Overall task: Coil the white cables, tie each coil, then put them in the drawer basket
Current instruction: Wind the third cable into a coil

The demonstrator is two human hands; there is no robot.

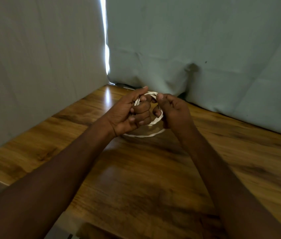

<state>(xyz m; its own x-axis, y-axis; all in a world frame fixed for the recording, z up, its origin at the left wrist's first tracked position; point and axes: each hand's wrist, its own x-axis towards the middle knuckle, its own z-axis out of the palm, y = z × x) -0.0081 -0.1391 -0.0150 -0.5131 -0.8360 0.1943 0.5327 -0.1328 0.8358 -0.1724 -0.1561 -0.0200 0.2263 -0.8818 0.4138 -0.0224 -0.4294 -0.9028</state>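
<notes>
White cable coil [153, 121] at frame centre, clamped between left hand [127, 114] and right hand [172, 109]; loose tail [145, 135] sagging below toward wooden table [153, 169].

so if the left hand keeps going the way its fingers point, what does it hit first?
Most likely the right hand: the left hand curls round the cable coil, fingers aimed across it at the right hand's grip on the far side. Depth is unclear, but they look close.

Glossy wood table [136, 178], matt cloth backdrop [205, 40]
</notes>
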